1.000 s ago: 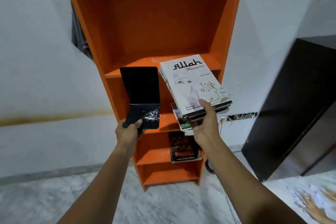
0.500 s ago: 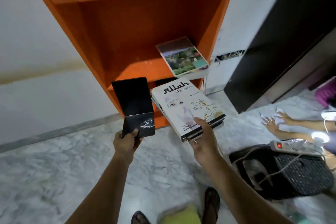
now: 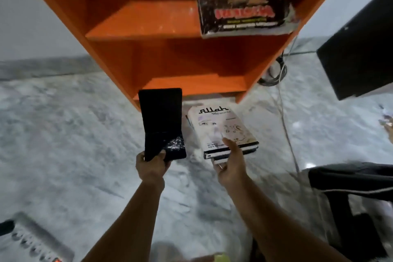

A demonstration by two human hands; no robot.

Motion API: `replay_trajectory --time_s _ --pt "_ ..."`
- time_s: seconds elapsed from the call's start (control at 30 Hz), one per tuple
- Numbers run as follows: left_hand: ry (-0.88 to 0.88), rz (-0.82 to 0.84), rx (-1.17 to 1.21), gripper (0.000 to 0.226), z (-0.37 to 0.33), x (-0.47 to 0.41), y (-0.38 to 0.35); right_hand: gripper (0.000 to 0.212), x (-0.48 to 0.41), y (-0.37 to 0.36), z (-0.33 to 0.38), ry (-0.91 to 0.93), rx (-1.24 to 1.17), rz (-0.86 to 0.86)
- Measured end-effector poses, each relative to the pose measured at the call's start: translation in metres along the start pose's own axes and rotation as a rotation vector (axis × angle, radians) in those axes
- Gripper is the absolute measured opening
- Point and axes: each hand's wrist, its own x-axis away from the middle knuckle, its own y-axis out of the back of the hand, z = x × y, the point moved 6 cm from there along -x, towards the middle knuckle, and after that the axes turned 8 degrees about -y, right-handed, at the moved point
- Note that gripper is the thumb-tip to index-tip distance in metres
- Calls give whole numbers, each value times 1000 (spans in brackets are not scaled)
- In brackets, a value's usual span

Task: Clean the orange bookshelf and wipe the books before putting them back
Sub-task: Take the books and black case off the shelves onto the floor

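**Emptying step, it seems: both hands hold items in front of the orange wooden bookshelf (image 3: 148, 21).**
The left hand (image 3: 151, 167) curls its fingers round a black folding case (image 3: 162, 123). At its 3 o'clock, the right hand (image 3: 230, 168) pinches a white-covered book stack (image 3: 221, 128). A dark glossy book (image 3: 240, 6) lies on a shelf at 12 o'clock. The next move probably calls for setting these down and wiping them.

Dim, flat indoor light. Motion blur smears the whole frame, worst on the floor (image 3: 63, 134) and the dark book (image 3: 242, 13); the white book (image 3: 221, 125) stays half legible. The shelf (image 3: 138, 21) recesses lie in shadow. Glints speckle the folder (image 3: 162, 117), and a glare spot marks the floor at right. Wide-angle bending splays the shelf's sides.
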Motion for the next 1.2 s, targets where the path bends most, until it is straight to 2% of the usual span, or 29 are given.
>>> replay_trajectory --time_s 0.17,0.27,0.37,0.43,0.5,0.53,0.6,0.67,0.77,0.93,1.0,1.13,1.2 --pt "-39 -47 -32 34 98 -109 -18 33 -132 3 -34 -45 2 34" --pt "-59 -67 -49 35 133 -146 -21 53 -188 16 -58 -38 -20 110" --pt "-84 -83 -48 38 156 -164 -21 54 -215 25 -74 24 -19 155" --pt "-128 -105 -129 36 164 -167 -17 41 -225 34 -80 72 35 46" --pt "-213 -160 -366 45 159 -166 -13 30 -235 44 -87 107 120 -137" --pt "-252 -183 -467 54 153 -163 -13 39 -236 47 -88 129 180 -217" --pt "-262 -205 -590 69 143 -158 -14 69 -232 51 -88 126 369 -355" --pt "-231 -199 -674 77 136 -151 -17 79 -216 54 -83 92 464 -454" --pt "-203 -127 -774 75 123 -135 -20 93 -184 50 -64 87 442 -530" --pt "-261 69 -836 47 44 -74 -48 81 -107 -10 -3 236 419 -289" --pt "-318 164 -818 30 -8 -42 -73 64 -60 -43 37 274 429 -181" --pt "-475 335 -695 26 -118 31 -128 24 34 -105 117 307 371 -2" --pt "-490 373 -654 26 -160 60 -150 15 75 -130 152 325 319 60"
